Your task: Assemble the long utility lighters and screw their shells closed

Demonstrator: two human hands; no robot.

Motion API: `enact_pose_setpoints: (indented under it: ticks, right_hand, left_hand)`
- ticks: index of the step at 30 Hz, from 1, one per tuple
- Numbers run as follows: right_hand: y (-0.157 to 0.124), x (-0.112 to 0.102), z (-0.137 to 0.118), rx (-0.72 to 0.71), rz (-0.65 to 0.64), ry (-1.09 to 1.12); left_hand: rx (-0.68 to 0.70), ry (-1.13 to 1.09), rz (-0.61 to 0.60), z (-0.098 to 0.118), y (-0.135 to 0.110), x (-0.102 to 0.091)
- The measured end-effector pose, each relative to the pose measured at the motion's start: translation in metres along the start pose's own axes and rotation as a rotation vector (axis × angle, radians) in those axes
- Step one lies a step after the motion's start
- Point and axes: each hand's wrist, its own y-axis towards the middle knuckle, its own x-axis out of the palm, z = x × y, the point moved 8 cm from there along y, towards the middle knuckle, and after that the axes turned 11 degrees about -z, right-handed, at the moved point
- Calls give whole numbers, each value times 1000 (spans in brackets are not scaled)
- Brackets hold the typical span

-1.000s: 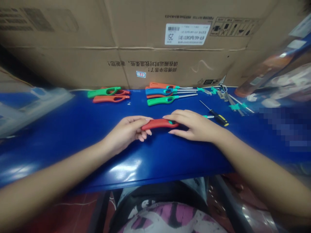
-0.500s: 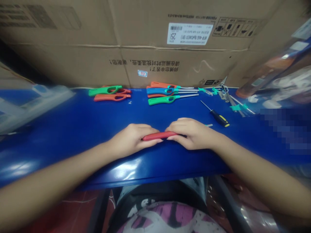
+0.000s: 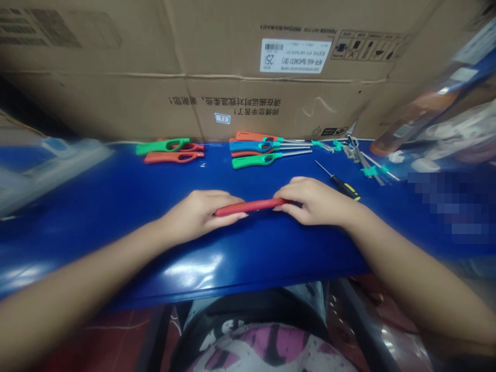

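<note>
Between my two hands, above the near part of the blue table (image 3: 248, 258), is a red lighter handle (image 3: 253, 206), seen edge-on and tilted slightly up to the right. My left hand (image 3: 203, 214) pinches its left end between thumb and fingers. At the other end my right hand (image 3: 306, 201) closes its thumb and fingers on the handle, hiding the tip. A screwdriver (image 3: 344, 187) with a black and yellow grip lies just beyond my right hand.
Orange and green lighter handles (image 3: 174, 156) lie at the back left. Several long-nosed lighters (image 3: 256, 161) are stacked at back centre, with metal tubes and teal pieces (image 3: 366, 165) to their right. A cardboard box (image 3: 135, 98) stands behind. Plastic bags (image 3: 434, 134) sit at right.
My hands have moved a little apart and slightly away from me, so more of the red handle shows between them. The whole view has shifted slightly.
</note>
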Motion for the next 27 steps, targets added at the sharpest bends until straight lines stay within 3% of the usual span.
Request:
enact_pose_setpoints:
  ticks: [9,14,21,27]
  right_hand:
    - [8,13,-3,-35,21,-72]
    - [9,12,-4,-14,16,-126]
    - [-9,-14,39,215,34,-215]
    - [-14,-17,56,223,26,-209]
  left_hand:
    - [-148,119,-114,-11,1,15]
    - [-148,184,-127,-16,1,20]
    - [-211,261,-72,-35,-2,3]
    - [-221,239,-49,-37,-2,-4]
